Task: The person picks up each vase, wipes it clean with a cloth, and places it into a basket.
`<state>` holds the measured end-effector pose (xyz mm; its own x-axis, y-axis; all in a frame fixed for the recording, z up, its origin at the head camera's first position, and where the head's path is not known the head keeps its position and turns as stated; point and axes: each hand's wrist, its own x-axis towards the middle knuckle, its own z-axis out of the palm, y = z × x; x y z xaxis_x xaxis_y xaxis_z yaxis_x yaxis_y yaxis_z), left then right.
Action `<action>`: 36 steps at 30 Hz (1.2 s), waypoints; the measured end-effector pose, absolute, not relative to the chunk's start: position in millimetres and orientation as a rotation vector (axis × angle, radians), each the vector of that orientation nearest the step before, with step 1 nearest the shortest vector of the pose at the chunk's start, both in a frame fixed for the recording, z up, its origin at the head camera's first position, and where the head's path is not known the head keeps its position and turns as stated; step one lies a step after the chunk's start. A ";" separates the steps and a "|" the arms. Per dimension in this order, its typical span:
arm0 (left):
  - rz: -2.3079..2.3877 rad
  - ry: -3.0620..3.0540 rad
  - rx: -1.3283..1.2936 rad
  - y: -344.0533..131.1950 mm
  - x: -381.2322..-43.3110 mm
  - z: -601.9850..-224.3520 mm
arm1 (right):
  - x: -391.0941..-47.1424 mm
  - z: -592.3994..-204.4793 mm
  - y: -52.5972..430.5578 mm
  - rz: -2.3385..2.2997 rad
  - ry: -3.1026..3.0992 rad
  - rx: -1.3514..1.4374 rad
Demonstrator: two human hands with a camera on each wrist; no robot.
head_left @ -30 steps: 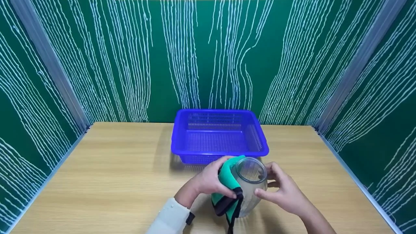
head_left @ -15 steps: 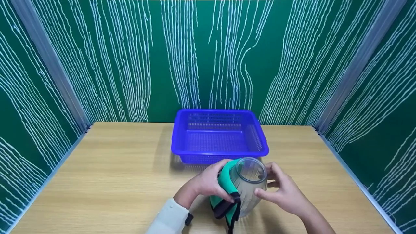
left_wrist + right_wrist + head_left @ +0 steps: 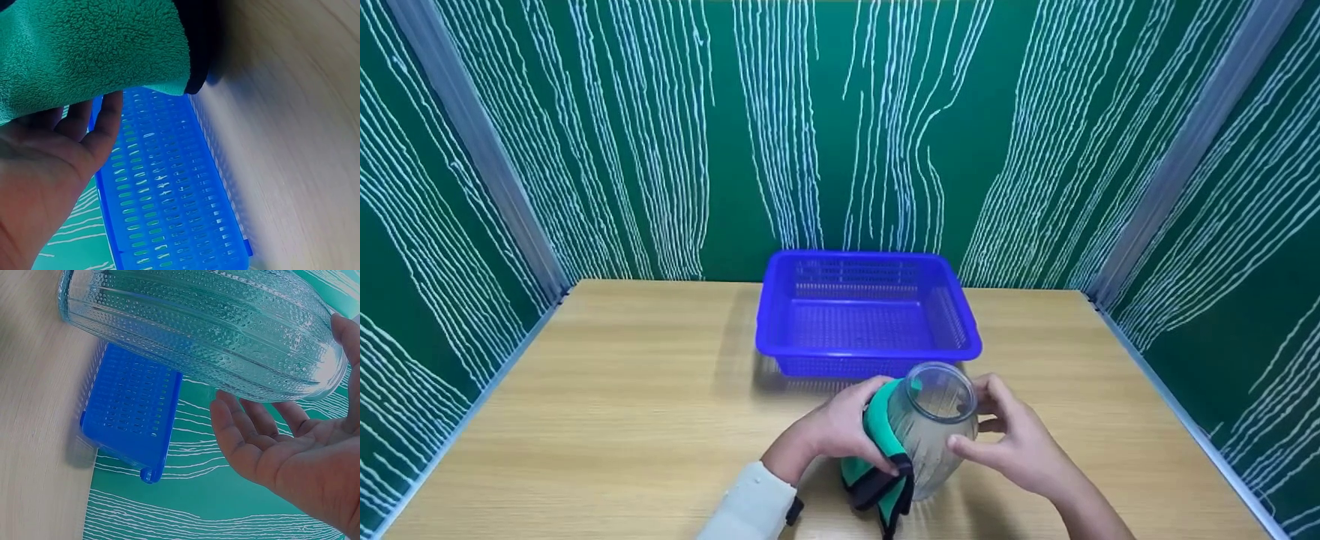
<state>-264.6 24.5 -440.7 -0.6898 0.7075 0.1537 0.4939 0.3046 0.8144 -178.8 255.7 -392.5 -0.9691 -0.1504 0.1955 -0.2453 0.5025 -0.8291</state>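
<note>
A ribbed clear glass vase (image 3: pixel 936 457) stands upright on the wooden table, its round mouth facing up. My right hand (image 3: pixel 1014 444) holds its right side, thumb at the front and fingers curving around behind. With my left hand (image 3: pixel 834 427) I grip a green cloth with black edging (image 3: pixel 883 418) and press it against the vase's left side. In the left wrist view the cloth (image 3: pixel 95 53) looks fluffy, and its lower end hangs close over the table. Dimpled bands show on the vase (image 3: pixel 214 337) in the right wrist view.
Just behind the vase sits a blue slotted plastic basket (image 3: pixel 870 352) with nothing in it. Green walls (image 3: pixel 840 150) with white wavy lines enclose the table (image 3: pixel 645 390) at the back and both sides, with grey posts at the corners.
My left hand has slid the cloth slightly down and left along the vase, baring more glass near the rim. The right hand and the vase have stayed in place.
</note>
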 end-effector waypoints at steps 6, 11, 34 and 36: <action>1.297 2.359 1.116 23.8 -265.5 -444.8 | -178.9 -393.3 255.7 1.466 -2.649 0.333; 1.289 2.365 1.124 24.1 -266.5 -448.9 | -178.7 -392.6 255.6 1.462 -2.648 0.337; 1.166 2.457 1.098 24.2 -266.3 -455.2 | -178.6 -389.8 255.8 1.476 -2.671 0.300; 1.162 2.457 1.097 24.0 -266.3 -456.7 | -179.1 -390.4 255.8 1.472 -2.677 0.295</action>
